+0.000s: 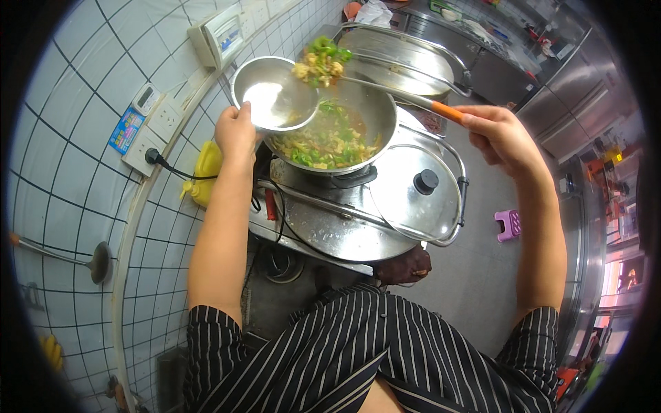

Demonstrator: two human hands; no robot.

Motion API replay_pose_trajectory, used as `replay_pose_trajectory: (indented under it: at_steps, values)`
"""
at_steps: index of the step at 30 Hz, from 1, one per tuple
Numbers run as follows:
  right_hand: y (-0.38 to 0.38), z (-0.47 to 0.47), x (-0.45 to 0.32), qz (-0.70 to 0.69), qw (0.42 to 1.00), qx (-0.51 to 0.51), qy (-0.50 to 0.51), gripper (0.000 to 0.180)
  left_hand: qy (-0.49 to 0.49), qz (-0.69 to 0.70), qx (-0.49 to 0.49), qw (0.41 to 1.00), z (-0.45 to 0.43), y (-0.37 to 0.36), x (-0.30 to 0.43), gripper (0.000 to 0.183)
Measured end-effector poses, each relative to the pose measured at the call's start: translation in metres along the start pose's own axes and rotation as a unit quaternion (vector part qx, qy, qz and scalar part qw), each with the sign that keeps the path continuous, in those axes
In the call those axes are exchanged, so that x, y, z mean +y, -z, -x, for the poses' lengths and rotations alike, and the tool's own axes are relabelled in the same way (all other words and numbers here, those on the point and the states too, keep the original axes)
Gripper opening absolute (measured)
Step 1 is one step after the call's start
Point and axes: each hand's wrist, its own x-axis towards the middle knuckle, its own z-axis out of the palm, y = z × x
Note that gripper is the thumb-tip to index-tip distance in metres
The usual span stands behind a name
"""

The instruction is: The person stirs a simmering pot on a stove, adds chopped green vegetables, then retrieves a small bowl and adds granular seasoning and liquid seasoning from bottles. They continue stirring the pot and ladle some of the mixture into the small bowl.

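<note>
My left hand [236, 129] grips the rim of a round stainless steel bowl [268, 108], tilted over the left side of a large metal pan [379, 118]. Its visible inside shows bare shiny metal. In my right hand [496, 135] is the orange handle of a long metal ladle [403, 95]. The ladle's head is heaped with green peppers and yellowish pieces [321, 62], held above the pan beside the bowl's right rim. More of the same cooked food [330, 147] lies in the pan with some liquid. A glass lid with a black knob [426, 181] rests right of the pan.
Metal rails [330, 204] edge the steel work surface. A black power cord [186, 175] runs from wall sockets [147, 147] past a yellow plastic jug [206, 168]. Behind the pan is a large oval metal cover [413, 67]. A purple stool [508, 225] stands on the floor at right.
</note>
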Motion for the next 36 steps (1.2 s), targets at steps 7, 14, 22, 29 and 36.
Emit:
replay_pose_trajectory:
  at_steps: [7, 14, 22, 29, 36]
  values:
    - [-0.045, 0.04, -0.023, 0.353, 0.892, 0.127, 0.253, 0.037, 0.077, 0.108, -0.044, 0.99, 0.01, -0.012, 0.0, 0.021]
    - [-0.061, 0.047, -0.03, 0.533, 0.692, 0.163, 0.458, 0.05, 0.089, 0.114, -0.06, 0.988, 0.012, -0.009, -0.013, 0.023]
    - [-0.039, 0.071, -0.035, 0.533, 0.671, 0.213, 0.469, 0.052, -0.155, -0.266, 0.022, 0.951, 0.0, 0.0, -0.012, 0.04]
    - [-0.055, 0.063, -0.023, 0.554, 0.678, 0.165, 0.455, 0.044, -0.472, -0.286, 0.057, 0.832, 0.013, -0.022, 0.007, 0.032]
    - [-0.048, 0.074, -0.01, 0.563, 0.664, 0.242, 0.429, 0.044, -0.566, -0.312, 0.031, 0.763, 0.017, -0.031, 0.017, 0.018]
